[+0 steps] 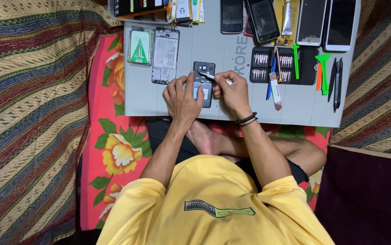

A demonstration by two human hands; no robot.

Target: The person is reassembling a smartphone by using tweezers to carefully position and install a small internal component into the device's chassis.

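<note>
Fingers of left hand pin dark opened phone on grey mat; right hand fingers pinch tweezers w/ tip at it.

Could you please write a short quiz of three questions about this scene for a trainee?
1. True or false: the left hand rests on the opened phone.
2. What does the right hand hold: (a) tweezers, (b) a hammer, (c) a cup?
3. Which side of the phone is the bit case on in the picture?

Key: 1 true; 2 a; 3 the right side.
</note>
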